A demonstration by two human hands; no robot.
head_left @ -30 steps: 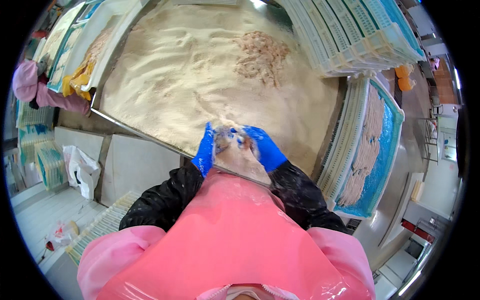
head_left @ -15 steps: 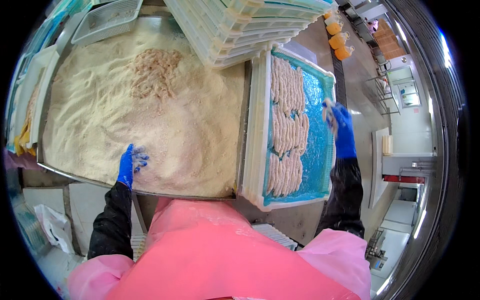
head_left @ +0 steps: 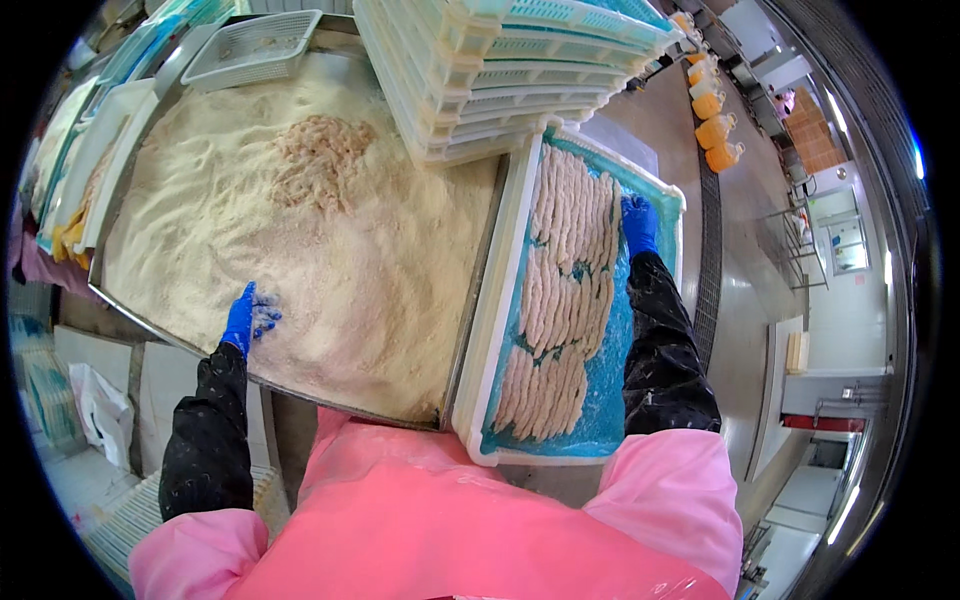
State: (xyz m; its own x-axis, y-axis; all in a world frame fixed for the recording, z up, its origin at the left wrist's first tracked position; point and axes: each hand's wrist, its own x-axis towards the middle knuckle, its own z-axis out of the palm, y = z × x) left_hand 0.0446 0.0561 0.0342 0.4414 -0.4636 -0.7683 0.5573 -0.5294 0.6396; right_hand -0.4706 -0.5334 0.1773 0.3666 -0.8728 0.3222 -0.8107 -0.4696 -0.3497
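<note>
My left hand [head_left: 250, 318], in a blue glove dusted with crumbs, rests over the pale breading [head_left: 390, 290] at the near edge of the wide metal tray. Its fingers are spread and it holds nothing. On the right, my blue-gloved right hand [head_left: 640, 225] is down in a blue-lined white tray [head_left: 474, 400], beside the far end of the rows of coated meat strips [head_left: 570, 280]. Its fingers are curled in and point downward; whatever they pinch is hidden under the hand. A heap of raw meat strips [head_left: 325, 160] lies on the breading farther back.
Stacked white trays [head_left: 450, 90] rise behind the blue-lined tray and overhang the breading's corner. A white perforated basket [head_left: 255, 50] sits at the far left, and a white tub [head_left: 120, 150] stands along the left side. Orange-filled jugs [head_left: 722, 145] line the floor at far right.
My right hand, which held a pale coated strip above the tray's right side, has moved left and down beside the rows. My left hand stays over the breading. The view has shifted slightly.
</note>
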